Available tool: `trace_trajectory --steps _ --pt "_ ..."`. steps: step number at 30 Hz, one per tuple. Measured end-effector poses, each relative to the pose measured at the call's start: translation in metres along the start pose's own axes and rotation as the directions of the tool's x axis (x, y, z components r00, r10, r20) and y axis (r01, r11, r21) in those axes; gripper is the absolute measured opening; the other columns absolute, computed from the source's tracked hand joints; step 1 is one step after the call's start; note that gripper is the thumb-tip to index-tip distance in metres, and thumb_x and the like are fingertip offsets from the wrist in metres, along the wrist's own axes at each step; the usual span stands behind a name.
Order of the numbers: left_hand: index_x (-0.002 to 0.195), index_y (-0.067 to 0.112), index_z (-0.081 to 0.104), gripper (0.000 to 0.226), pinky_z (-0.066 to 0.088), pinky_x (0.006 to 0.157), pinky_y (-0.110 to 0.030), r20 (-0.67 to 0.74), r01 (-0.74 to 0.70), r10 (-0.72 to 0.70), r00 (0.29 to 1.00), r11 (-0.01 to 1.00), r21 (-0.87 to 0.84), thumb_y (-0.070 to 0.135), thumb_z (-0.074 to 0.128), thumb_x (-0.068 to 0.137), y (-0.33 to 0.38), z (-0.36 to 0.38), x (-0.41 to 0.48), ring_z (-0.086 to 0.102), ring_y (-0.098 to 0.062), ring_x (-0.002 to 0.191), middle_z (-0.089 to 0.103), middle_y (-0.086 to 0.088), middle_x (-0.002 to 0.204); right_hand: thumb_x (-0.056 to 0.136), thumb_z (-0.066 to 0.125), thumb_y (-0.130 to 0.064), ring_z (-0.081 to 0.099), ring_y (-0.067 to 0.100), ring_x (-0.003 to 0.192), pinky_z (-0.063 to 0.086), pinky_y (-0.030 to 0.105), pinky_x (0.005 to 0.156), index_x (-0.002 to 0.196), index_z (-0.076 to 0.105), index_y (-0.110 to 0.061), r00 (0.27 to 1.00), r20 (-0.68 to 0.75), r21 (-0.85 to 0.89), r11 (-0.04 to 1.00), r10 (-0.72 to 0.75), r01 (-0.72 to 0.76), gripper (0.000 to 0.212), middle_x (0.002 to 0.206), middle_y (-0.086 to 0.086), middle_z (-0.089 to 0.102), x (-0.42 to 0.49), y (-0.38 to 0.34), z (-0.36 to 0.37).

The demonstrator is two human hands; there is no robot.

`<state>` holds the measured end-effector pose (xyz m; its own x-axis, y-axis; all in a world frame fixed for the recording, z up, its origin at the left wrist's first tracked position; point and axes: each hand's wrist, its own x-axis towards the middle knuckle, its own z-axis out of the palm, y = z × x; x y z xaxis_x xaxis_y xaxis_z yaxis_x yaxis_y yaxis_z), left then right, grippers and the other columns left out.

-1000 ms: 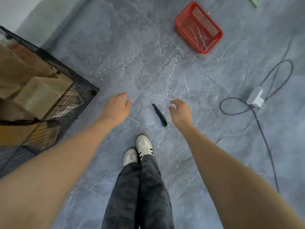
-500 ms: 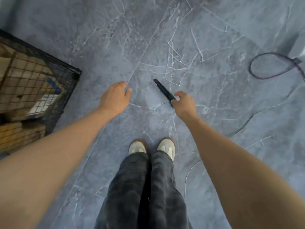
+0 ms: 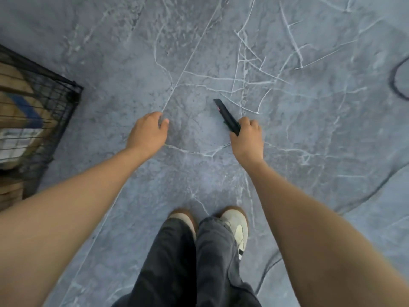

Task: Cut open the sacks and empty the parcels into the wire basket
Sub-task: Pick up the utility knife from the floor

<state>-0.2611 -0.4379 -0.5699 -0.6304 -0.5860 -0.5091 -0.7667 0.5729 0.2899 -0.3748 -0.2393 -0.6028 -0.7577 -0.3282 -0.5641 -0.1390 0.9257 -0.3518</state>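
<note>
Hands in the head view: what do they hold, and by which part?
The right hand grips the black cutter by its near end; the left hand holds nothing.

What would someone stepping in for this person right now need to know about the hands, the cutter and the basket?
Left hand: relaxed, holds nothing, above the floor.
Right hand: grips the black cutter by its near end; I cannot tell whether it touches the floor.
Wire basket: at the left edge, with brown parcels inside.
Done: cutter in hand, some parcels in the basket.
Left: no sack is in view; probably find one, cut it open and empty it into the basket.
</note>
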Motion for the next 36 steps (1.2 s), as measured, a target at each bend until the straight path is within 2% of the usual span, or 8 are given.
trace_trajectory --steps 3,9,13,19,24,28,33,36 --pt "0.108 -0.001 0.058 0.034 0.043 0.086 -0.04 0.016 0.011 -0.01 1.0 1.0 -0.029 0.027 0.041 0.098 0.021 -0.025 -0.018 0.055 -0.039 0.104 0.061 -0.024 0.114 0.092 0.053 -0.016 0.044 0.034 0.108 0.046 0.044 0.079 0.115 0.049 -0.007 0.999 0.031 0.036 0.999 0.013 -0.014 0.026 0.116 0.015 0.047 -0.022 -0.007 -0.034" --pt "0.112 -0.004 0.056 0.034 0.041 0.088 -0.041 -0.008 -0.05 0.05 0.999 0.997 -0.05 0.023 0.042 0.098 0.089 -0.124 -0.075 0.054 -0.038 0.108 0.058 -0.026 0.117 0.089 0.053 -0.013 0.05 0.038 0.098 0.039 0.036 0.065 0.112 0.05 -0.006 0.999 0.025 0.036 0.999 -0.022 0.021 0.024 0.094 0.016 0.058 -0.09 -0.036 -0.15" --pt "0.117 -0.004 0.054 0.036 0.042 0.091 -0.042 -0.023 -0.127 0.126 0.992 0.991 -0.032 0.024 0.041 0.098 0.138 -0.214 -0.117 0.052 -0.037 0.112 0.057 -0.024 0.122 0.089 0.054 -0.013 0.051 0.036 0.091 0.041 0.037 0.062 0.11 0.049 -0.005 0.999 -0.026 0.023 0.999 -0.043 0.044 0.023 0.073 0.005 0.047 -0.139 -0.07 -0.244" --pt "0.116 -0.002 0.054 0.035 0.04 0.089 -0.041 -0.097 -0.217 0.216 0.971 0.976 0.006 0.024 0.038 0.098 0.205 -0.355 -0.17 0.052 -0.038 0.112 0.056 -0.024 0.122 0.089 0.054 -0.012 0.045 0.031 0.081 0.037 0.034 0.059 0.106 0.05 -0.005 0.983 -0.143 0.086 0.988 -0.119 0.132 0.018 0.065 -0.003 0.038 -0.2 -0.146 -0.378" --pt "0.101 -0.002 0.055 0.031 0.041 0.079 -0.041 -0.192 -0.288 0.283 0.94 0.958 0.002 0.024 0.039 0.098 0.24 -0.462 -0.207 0.055 -0.04 0.101 0.059 -0.025 0.107 0.089 0.054 -0.015 0.052 0.032 0.082 0.041 0.036 0.063 0.109 0.049 -0.008 0.963 -0.248 0.149 0.978 -0.104 0.144 0.021 0.076 0.001 0.049 -0.245 -0.209 -0.486" --pt "0.123 -0.003 0.052 0.039 0.04 0.096 -0.042 -0.247 -0.309 0.291 0.924 0.95 -0.037 0.026 0.038 0.099 0.261 -0.538 -0.234 0.05 -0.036 0.118 0.054 -0.022 0.128 0.089 0.056 -0.013 0.054 0.032 0.087 0.036 0.03 0.067 0.116 0.051 -0.006 0.952 -0.293 0.31 0.932 -0.094 0.187 0.028 0.106 0.017 0.059 -0.277 -0.258 -0.56" --pt "0.129 0.001 0.049 0.041 0.035 0.101 -0.038 -0.329 -0.371 0.344 0.88 0.928 -0.021 0.027 0.037 0.1 0.287 -0.621 -0.267 0.046 -0.03 0.124 0.05 -0.017 0.135 0.086 0.06 -0.009 0.045 0.019 0.057 0.033 0.023 0.046 0.095 0.058 -0.007 0.943 -0.29 0.386 0.882 -0.163 0.271 0.01 0.063 -0.001 0.047 -0.321 -0.313 -0.635" --pt "0.136 0.003 0.044 0.044 0.033 0.105 -0.037 -0.39 -0.409 0.376 0.841 0.912 -0.004 0.027 0.038 0.1 0.296 -0.671 -0.285 0.044 -0.028 0.128 0.048 -0.014 0.14 0.085 0.063 -0.014 0.045 0.018 0.053 0.036 0.027 0.049 0.102 0.06 -0.006 0.932 -0.286 0.418 0.847 -0.221 0.329 0.019 0.063 0.002 0.051 -0.346 -0.345 -0.671"
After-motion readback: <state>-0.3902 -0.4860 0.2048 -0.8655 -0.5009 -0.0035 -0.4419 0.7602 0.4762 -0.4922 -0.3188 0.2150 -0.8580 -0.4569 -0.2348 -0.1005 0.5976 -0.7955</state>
